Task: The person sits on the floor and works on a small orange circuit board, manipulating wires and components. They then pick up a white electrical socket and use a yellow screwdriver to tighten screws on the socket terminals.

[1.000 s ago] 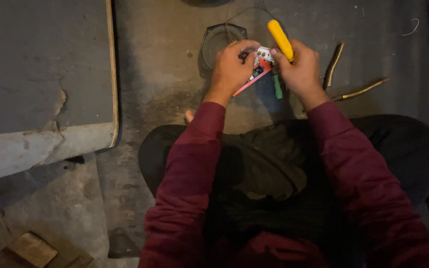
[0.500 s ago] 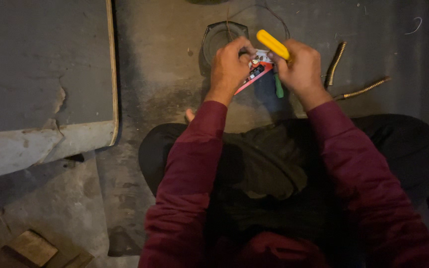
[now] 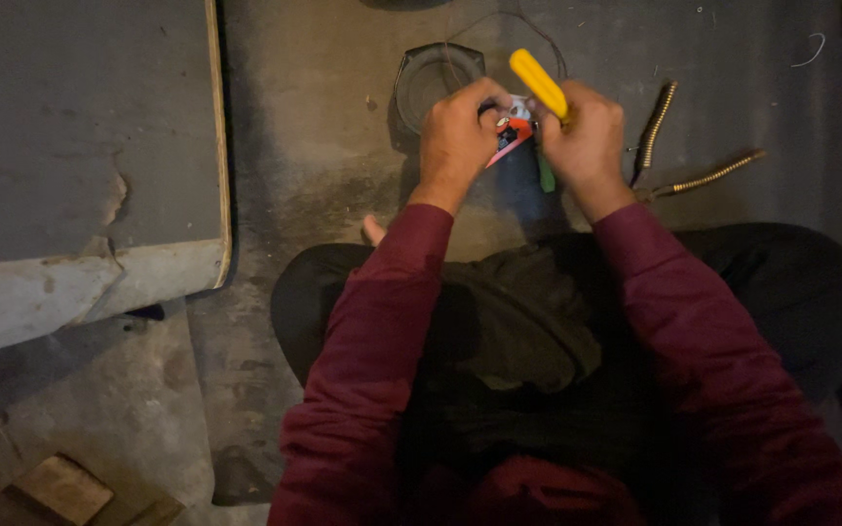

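The left hand (image 3: 457, 136) is clenched around a small wired part (image 3: 511, 136), held above the floor. The right hand (image 3: 585, 141) grasps a yellow-handled screwdriver (image 3: 538, 83). The part looks light, rigid and fiddly; best pinched by its body, not its wires.

A rough workshop or building-site floor: bare, stained concrete floor (image 3: 324, 127) beneath a seated person, a worn grey board (image 3: 80, 117) lying well to the left of the left hand (image 3: 460, 136), two flexible metal conduit pieces (image 3: 679, 156) just right of the right hand (image 3: 587, 141), and a wood scrap (image 3: 60, 487) nearer the person
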